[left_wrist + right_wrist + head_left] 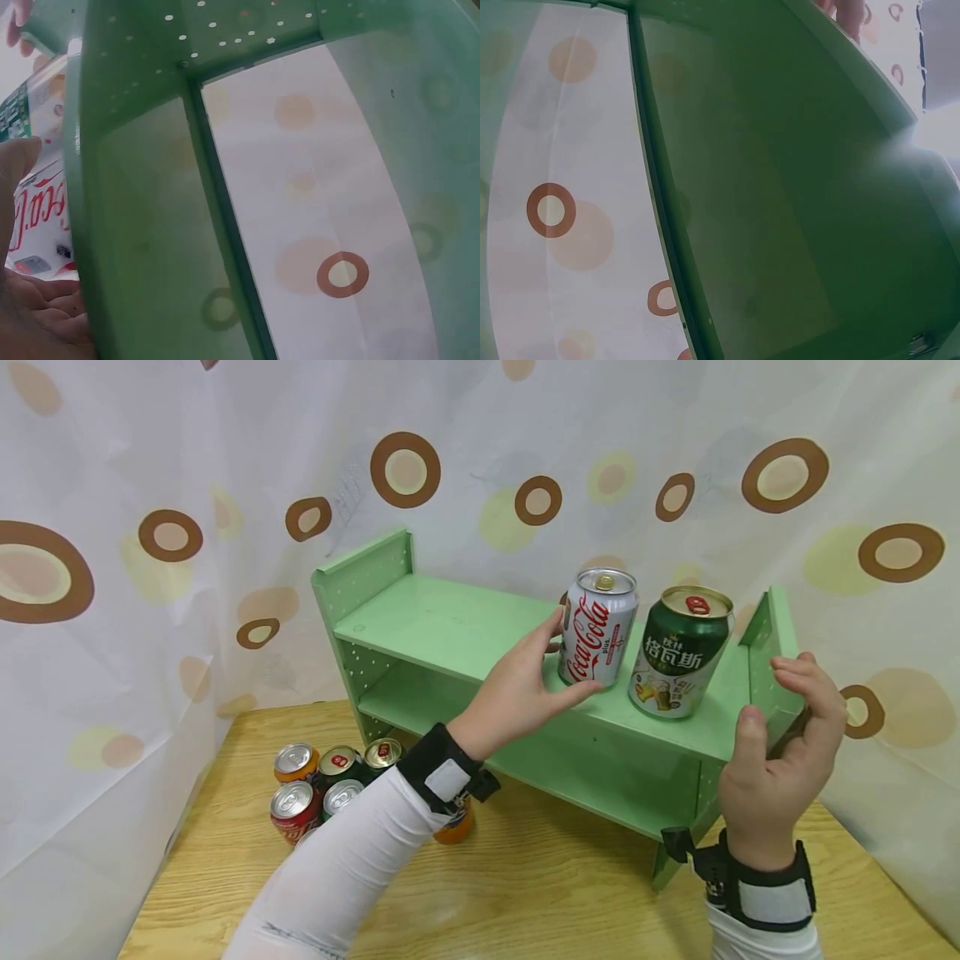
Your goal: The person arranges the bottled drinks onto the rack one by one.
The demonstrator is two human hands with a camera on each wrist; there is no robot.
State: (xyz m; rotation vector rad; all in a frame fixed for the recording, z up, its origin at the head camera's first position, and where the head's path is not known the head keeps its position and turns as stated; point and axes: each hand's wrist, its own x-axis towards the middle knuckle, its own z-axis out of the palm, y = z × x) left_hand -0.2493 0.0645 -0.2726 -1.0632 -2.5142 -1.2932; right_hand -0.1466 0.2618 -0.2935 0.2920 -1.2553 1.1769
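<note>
My left hand (pixel 517 685) holds a white Coca-Cola can (pixel 597 631) low on its left side, thumb across the front and fingers behind. The can is upright at the top board of a green two-tier shelf (pixel 442 610). Just right of it, a green-and-white can with Chinese lettering (pixel 678 652) stands upright on that board. My right hand (pixel 783 760) is by the shelf's right end panel, loosely curled with thumb and fingers apart; whether it touches the panel is unclear. In the left wrist view the Coca-Cola can (pixel 43 214) shows beside the board's edge.
Several cans stand grouped on the wooden table (pixel 510 893) left of the shelf, among them a red can (pixel 294 818) and an orange one (pixel 295 760). Another orange can (pixel 455 827) is partly behind my left wrist. A patterned curtain (pixel 480 460) hangs behind the shelf.
</note>
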